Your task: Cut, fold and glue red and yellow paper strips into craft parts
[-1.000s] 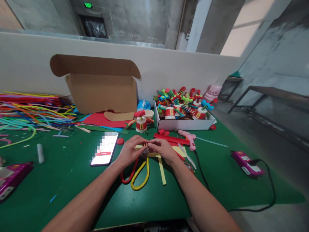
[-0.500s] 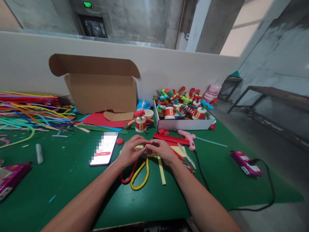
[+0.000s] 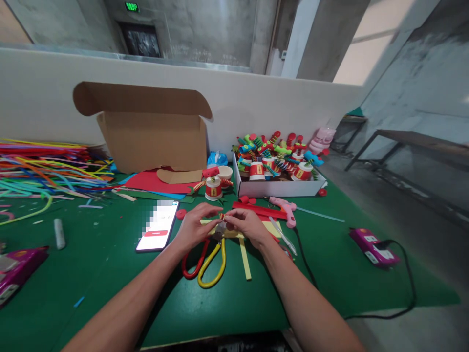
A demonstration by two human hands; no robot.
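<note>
My right hand [image 3: 247, 226] pinches a small red and yellow folded piece [image 3: 222, 216] between thumb and fingertips. Close on its left, my left hand [image 3: 197, 226] has its thumb and fingers apart, with a gap between them and nothing visibly held. Below both hands lie scissors [image 3: 211, 266] with one red and one yellow handle, their blades partly under the fingers. A pale yellow paper strip [image 3: 245, 259] lies beside them. Behind the hands stands a red and white cup figure [image 3: 213, 188] with coiled arms.
A phone [image 3: 158, 226] lies left, with a red disc beside it. Right are red strips [image 3: 260, 211], a pink glue gun [image 3: 286, 207] and a white pen-like tool [image 3: 283, 236]. Behind, a white box [image 3: 280, 188] holds several figures; a brown carton [image 3: 156, 142] stands open. Colourful strips [image 3: 54, 166] lie far left.
My left hand's fingers have spread and drawn slightly left, away from the small piece. The piece and the scissor blades now show more clearly between my hands.
</note>
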